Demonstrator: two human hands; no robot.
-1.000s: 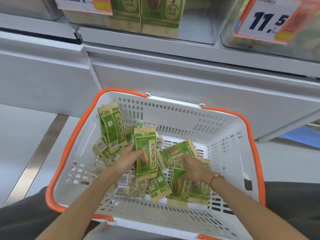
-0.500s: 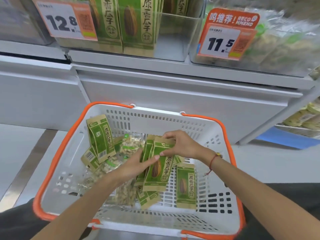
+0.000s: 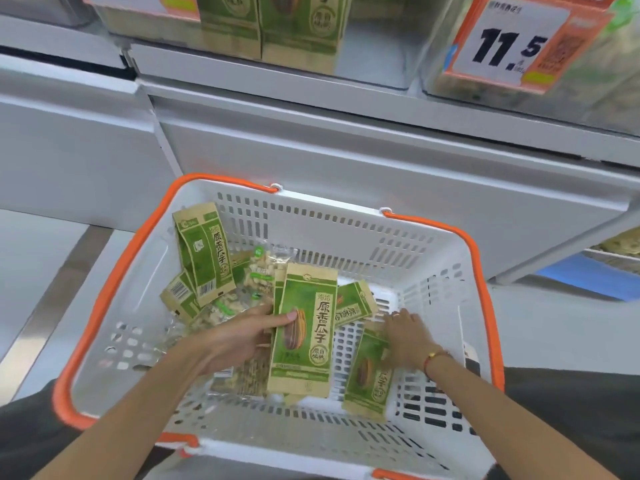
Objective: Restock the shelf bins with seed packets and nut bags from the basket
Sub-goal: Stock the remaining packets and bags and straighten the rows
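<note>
White slotted basket (image 3: 346, 237) with orange handles sits low in front of the person, below a grey shelf front. Left hand (image 3: 239, 336) grips a small stack of seed packets (image 3: 304, 327), thumb pressed flat across the front one; the stack stands upright above the basket floor. Front packet: tall, kraft-tan edges, green panel, dark striped seed printed beside a column of bold characters. Right hand (image 3: 408, 336) reaches palm-down onto another packet of the same kind (image 3: 369, 375) lying on the basket floor, fingers spread over its top end; whether they have closed on it I cannot tell. More packets lean against the left wall (image 3: 204, 254), barcodes showing, with clear nut bags (image 3: 259, 275) heaped among them. Up on the shelf, clear bins (image 3: 374, 53) hold matching green packets; an orange price tag (image 3: 512, 39) reads 11.5.
</note>
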